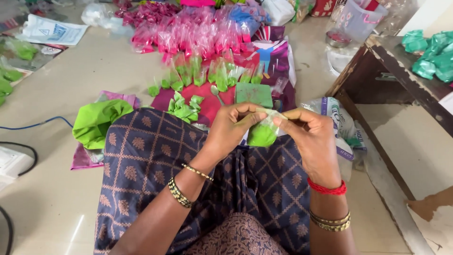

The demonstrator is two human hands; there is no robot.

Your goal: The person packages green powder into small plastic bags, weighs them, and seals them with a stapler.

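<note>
Both hands (271, 130) on green pouch (262, 134)

A: Count, head view?

B: Two hands, left hand (231, 130) and right hand (309, 137), on one green powder packet (262, 134).

A: Floor?

B: One spoon (216, 92). One green slab (254, 94). One large green bag (96, 122). One clear jug (356, 19). Green packets in the row (207, 75): roughly a dozen, overlapping. Pink packets (198, 35): dozens, can't count exactly.

A: Worktop (401, 71)?

B: Teal packets (432, 54), at least five, cut by the frame.
</note>
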